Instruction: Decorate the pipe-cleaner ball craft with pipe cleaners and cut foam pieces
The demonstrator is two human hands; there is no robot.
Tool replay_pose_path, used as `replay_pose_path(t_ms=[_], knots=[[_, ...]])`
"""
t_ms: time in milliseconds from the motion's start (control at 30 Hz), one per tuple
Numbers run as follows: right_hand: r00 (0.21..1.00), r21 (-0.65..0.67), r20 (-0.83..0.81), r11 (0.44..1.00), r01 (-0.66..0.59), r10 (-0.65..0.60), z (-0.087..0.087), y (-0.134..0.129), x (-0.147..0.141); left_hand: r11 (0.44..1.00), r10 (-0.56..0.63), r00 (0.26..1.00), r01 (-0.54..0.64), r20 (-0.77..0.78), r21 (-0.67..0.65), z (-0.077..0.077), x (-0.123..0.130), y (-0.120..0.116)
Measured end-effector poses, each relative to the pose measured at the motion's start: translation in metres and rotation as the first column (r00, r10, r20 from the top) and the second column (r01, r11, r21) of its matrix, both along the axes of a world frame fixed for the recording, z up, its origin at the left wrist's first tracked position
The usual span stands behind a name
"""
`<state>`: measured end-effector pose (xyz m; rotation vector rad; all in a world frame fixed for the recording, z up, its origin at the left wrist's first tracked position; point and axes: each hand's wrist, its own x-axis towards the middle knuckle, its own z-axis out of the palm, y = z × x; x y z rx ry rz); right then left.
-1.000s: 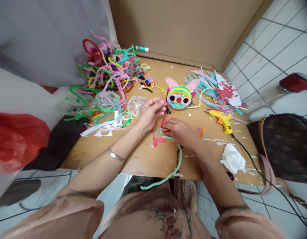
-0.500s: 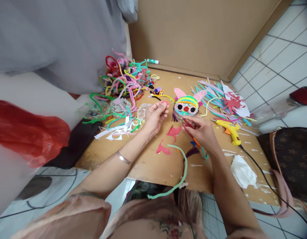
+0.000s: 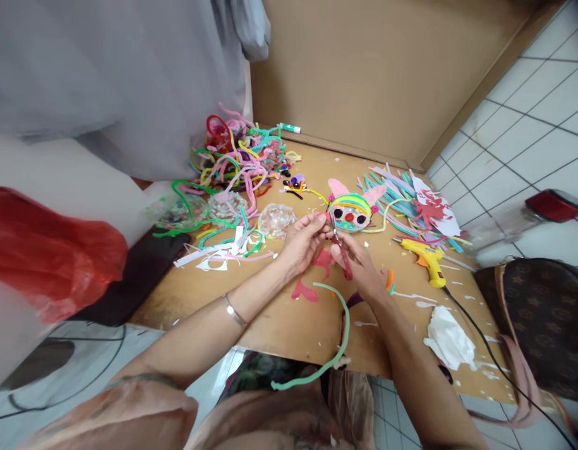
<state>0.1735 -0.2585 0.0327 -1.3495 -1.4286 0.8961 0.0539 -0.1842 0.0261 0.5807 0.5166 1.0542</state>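
Observation:
My left hand (image 3: 303,240) pinches a small red-pink piece (image 3: 327,216) between thumb and fingertips. In my right hand (image 3: 358,259) is a pair of scissors (image 3: 343,253) with dark red handles, its blades pointing up beside that piece. Just beyond both hands lies a colourful animal face (image 3: 349,214) with pink ears, black eyes and a red nose. Pink-red scraps (image 3: 303,291) rest on the table below my fingers. A pale green pipe cleaner (image 3: 347,325) curves from there over the table's front edge.
A tangled heap of pipe cleaners (image 3: 242,150) fills the back left, with a clear bumpy disc (image 3: 276,220) and white paper scraps (image 3: 223,250) nearer. On the right are straight pipe cleaners (image 3: 392,200), a yellow glue gun (image 3: 424,259) with its cord, crumpled tissue (image 3: 450,337) and a brown bag (image 3: 542,325).
My right hand has moved left and brought the scissors up to the piece in my left hand. My left hand has shifted slightly right and down. The view has tilted a little.

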Motion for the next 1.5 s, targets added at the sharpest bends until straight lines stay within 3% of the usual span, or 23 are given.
replay_pose_path(t_ms=[733,1200,1500], knots=[[0.999,0.022,-0.007,0.998,0.054,-0.054,-0.0063,0.003,-0.0029,1.0,0.022,1.0,-0.022,0.014,0.02,-0.0018,0.0038,-0.0072],[0.997,0.017,0.046,0.998,0.059,-0.059,0.0003,0.0013,-0.0001,1.0,-0.023,1.0,0.023,0.011,0.007,0.0034,0.0016,-0.0074],[0.998,0.009,-0.002,0.998,0.062,-0.062,-0.0015,0.0024,0.0039,0.998,-0.056,0.998,0.056,0.008,0.021,0.0029,-0.0009,-0.0049]])
